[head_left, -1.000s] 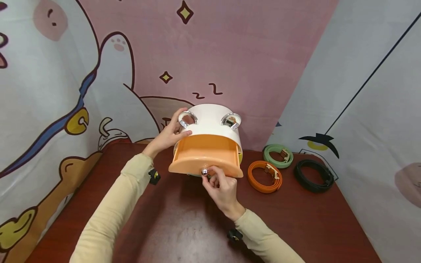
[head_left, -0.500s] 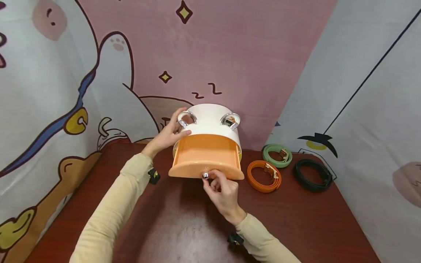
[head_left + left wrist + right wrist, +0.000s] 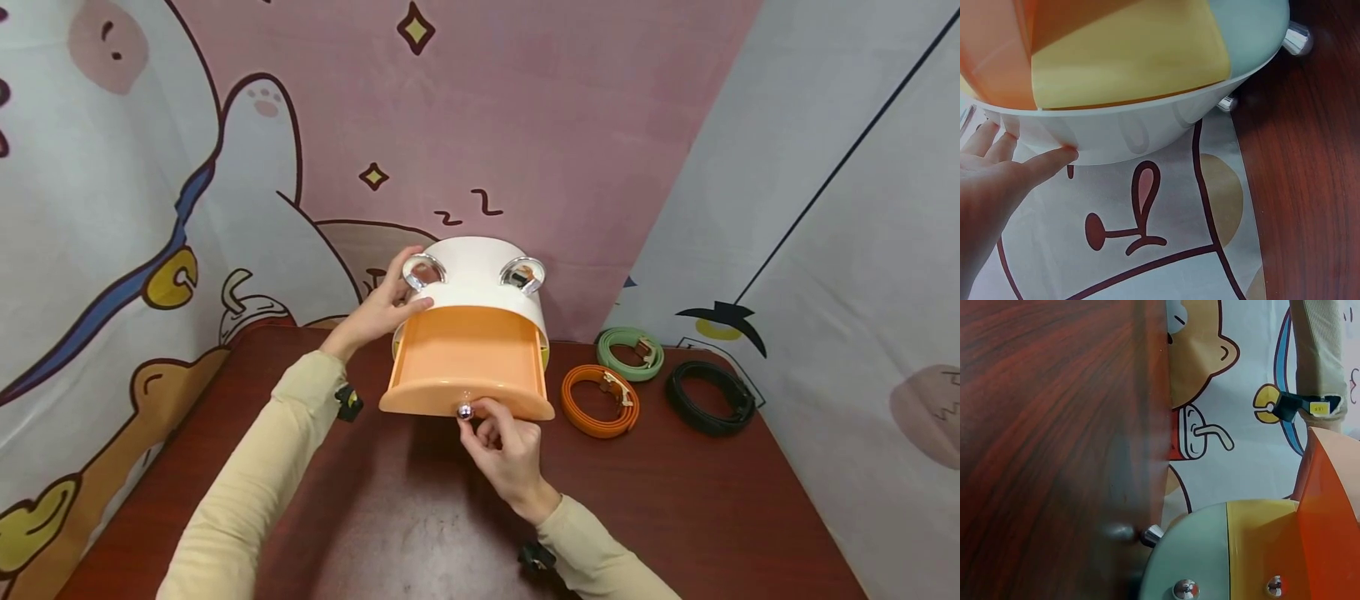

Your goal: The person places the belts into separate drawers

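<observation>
A rounded white cabinet (image 3: 477, 283) with two silver rings on top stands at the table's back. Its orange drawer (image 3: 468, 354) is pulled well out, and no contents show inside. My right hand (image 3: 512, 454) pinches the drawer's silver knob (image 3: 465, 412) between thumb and fingers; the right wrist view does not show this hand. My left hand (image 3: 381, 310) rests on the cabinet's upper left, fingers beside the left ring. In the left wrist view, the left hand (image 3: 997, 175) presses the white shell with thumb and fingertips. A yellow drawer (image 3: 1260, 544) and a green drawer (image 3: 1191, 556) sit below the orange one.
Right of the cabinet lie a coiled orange belt (image 3: 576, 408), a green belt (image 3: 611, 367) and a black belt (image 3: 693, 417). The dark red wooden table (image 3: 420, 517) extends in front. A printed cartoon cloth (image 3: 570, 125) hangs behind the cabinet.
The orange drawer has slid further out toward me, with my right hand pulling on its knob. My left hand has kept its place on the cabinet.
</observation>
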A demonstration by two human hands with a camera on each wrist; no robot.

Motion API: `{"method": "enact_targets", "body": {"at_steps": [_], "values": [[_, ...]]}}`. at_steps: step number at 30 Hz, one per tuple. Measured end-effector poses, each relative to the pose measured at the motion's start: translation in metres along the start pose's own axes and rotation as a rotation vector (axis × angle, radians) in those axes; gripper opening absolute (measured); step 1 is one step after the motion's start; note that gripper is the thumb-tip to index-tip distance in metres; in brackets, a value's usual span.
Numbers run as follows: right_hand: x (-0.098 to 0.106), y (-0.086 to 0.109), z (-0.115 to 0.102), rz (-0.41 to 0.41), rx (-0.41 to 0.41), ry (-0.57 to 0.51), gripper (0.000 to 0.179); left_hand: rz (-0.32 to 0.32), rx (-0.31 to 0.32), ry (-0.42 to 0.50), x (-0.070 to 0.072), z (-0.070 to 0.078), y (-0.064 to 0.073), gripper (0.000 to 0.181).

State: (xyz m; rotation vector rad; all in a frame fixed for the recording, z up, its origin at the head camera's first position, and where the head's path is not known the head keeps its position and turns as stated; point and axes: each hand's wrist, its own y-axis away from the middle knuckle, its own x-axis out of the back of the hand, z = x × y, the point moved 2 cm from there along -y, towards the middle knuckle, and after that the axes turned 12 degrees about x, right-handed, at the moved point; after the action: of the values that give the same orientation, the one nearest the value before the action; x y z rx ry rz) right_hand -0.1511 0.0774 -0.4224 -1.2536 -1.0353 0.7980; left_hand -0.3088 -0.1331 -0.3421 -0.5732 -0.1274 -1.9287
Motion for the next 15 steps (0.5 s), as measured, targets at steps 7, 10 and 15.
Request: {"method": "enact_targets", "body": {"at_steps": [7,10,15], "values": [[0.0,0.002,-0.004,-0.004,0.025,0.009,0.016,-0.022,0.008,0.0,0.0,0.02,0.01,0.078],[0.0,0.003,-0.004,-0.001,0.025,0.01,0.017,-0.025,0.005,-0.002,0.0,0.009,0.005,0.079],[0.001,0.004,-0.004,-0.003,0.025,0.013,0.017,-0.022,0.011,-0.002,0.0,-0.005,-0.001,0.081]]}}
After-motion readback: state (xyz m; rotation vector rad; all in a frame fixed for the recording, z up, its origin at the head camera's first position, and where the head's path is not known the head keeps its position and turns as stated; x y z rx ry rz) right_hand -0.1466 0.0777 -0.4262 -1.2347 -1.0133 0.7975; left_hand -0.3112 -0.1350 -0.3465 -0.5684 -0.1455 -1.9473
